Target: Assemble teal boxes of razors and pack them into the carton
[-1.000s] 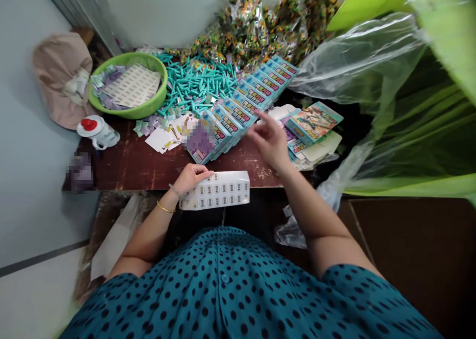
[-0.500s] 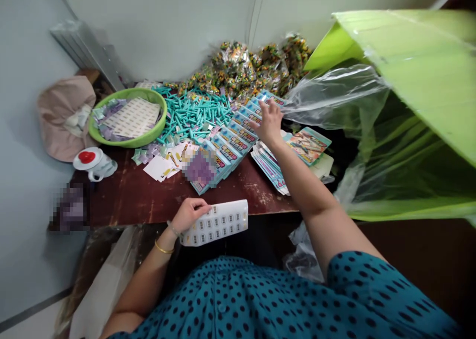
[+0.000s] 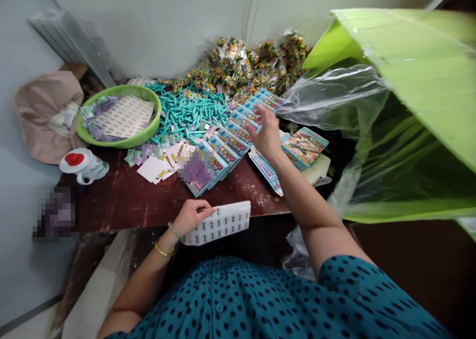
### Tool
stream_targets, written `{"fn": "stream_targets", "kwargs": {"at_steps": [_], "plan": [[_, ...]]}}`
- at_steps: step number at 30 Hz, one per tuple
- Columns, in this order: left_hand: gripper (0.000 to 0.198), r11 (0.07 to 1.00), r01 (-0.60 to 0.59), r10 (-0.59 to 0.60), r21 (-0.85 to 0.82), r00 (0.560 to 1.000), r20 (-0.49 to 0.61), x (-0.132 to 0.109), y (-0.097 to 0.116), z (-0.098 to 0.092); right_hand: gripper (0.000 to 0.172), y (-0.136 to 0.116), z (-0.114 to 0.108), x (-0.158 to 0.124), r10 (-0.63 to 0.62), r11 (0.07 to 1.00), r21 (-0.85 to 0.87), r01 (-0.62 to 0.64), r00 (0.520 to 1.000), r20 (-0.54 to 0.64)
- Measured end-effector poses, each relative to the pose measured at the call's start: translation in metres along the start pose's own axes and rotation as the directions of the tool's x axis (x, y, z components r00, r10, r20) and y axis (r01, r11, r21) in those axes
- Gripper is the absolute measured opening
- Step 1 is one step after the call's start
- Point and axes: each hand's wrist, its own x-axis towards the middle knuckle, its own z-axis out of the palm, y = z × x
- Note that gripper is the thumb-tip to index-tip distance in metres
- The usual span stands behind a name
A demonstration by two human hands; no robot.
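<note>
My left hand (image 3: 191, 217) is closed on the near edge of a sticker sheet (image 3: 226, 224), white with rows of small round printed labels, and holds it in front of the table edge. My right hand (image 3: 266, 133) is over a fanned row of blue printed cards (image 3: 232, 138), fingers apart and bent downward. Whether its fingertips touch the cards, or carry a small sticker, I cannot tell. To the right of the row, partly behind my right forearm, lie a stack of printed cards (image 3: 265, 168) and a colourful printed pack (image 3: 307, 145).
Teal plastic pieces (image 3: 193, 111) lie heaped behind the row, with bagged multicoloured parts (image 3: 238, 63) against the wall. At left are a green basin (image 3: 158, 118), a lidded mug (image 3: 87, 168) and a pink cloth hat (image 3: 48, 115). A large green box (image 3: 416, 46) with clear plastic lining stands at right.
My right hand has moved slightly down the card row toward me. My left hand keeps the sticker sheet in nearly the same place, and the view has turned a little.
</note>
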Motion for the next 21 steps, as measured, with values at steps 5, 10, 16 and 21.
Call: {"fn": "stream_targets", "kwargs": {"at_steps": [5, 10, 16, 21], "plan": [[0.034, 0.994, -0.111, 0.110, -0.001, 0.989, -0.094, 0.000, 0.008, 0.009, 0.021, -0.068, 0.001, -0.139, -0.243, 0.957, 0.278, 0.082, 0.748, 0.618], [0.065, 0.810, -0.252, 0.016, -0.529, 0.912, -0.409, 0.006, 0.015, 0.018, 0.015, -0.074, -0.004, -0.193, -0.071, 0.924, 0.322, -0.205, 0.737, 0.673], [0.065, 0.351, -0.158, -0.236, -0.923, 0.939, -0.251, 0.000, 0.042, 0.016, 0.023, -0.060, -0.028, -0.201, -0.037, 0.918, 0.322, -0.230, 0.760, 0.649], [0.068, 0.243, -0.150, -0.177, -0.958, 0.964, -0.196, -0.002, 0.056, 0.027, 0.043, -0.062, -0.025, -0.212, -0.001, 0.984, 0.165, -0.062, 0.934, 0.358]]}}
